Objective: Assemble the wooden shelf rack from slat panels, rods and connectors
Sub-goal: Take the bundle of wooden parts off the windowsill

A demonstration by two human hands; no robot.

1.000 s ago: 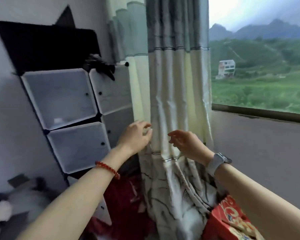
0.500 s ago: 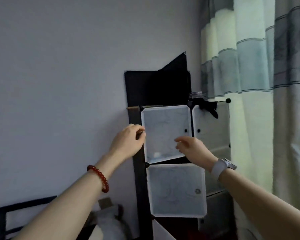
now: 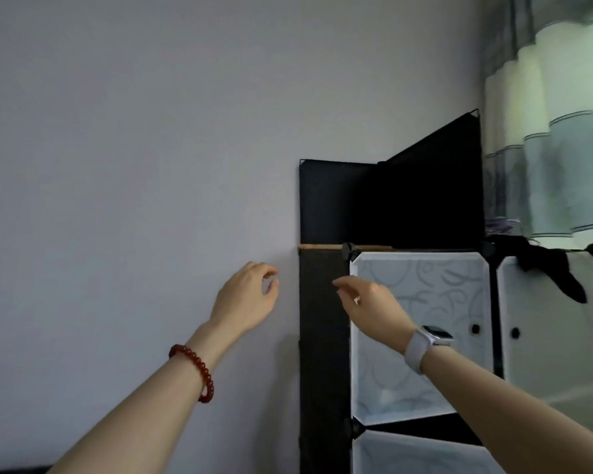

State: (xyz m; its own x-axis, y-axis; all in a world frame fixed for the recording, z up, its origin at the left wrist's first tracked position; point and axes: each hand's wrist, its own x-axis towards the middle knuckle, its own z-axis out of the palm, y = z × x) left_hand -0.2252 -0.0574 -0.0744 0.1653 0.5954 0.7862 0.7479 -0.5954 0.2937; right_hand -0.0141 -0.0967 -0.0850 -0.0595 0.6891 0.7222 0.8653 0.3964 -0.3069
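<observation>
A thin wooden rod (image 3: pixel 320 247) lies across the top edge of a black cube cabinet's side panel (image 3: pixel 324 336), sticking out to the left beside a black connector (image 3: pixel 349 250). My left hand (image 3: pixel 245 299) is raised in front of the grey wall, left of the cabinet, fingers loosely curled and holding nothing. My right hand (image 3: pixel 370 306) reaches up in front of the cabinet's upper white door (image 3: pixel 421 330), below the rod, fingers relaxed and empty. No slat panels are in view.
Black panels (image 3: pixel 391 203) stand upright on top of the cabinet. A dark cloth (image 3: pixel 545 268) hangs over its right door (image 3: pixel 552 323). A curtain (image 3: pixel 562 131) hangs at the far right. The grey wall (image 3: pixel 134 148) fills the left.
The view swung left from the window and curtain to the cabinet and wall, then moved closer. Both hands stayed raised and empty; the left one now sits left of the cabinet.
</observation>
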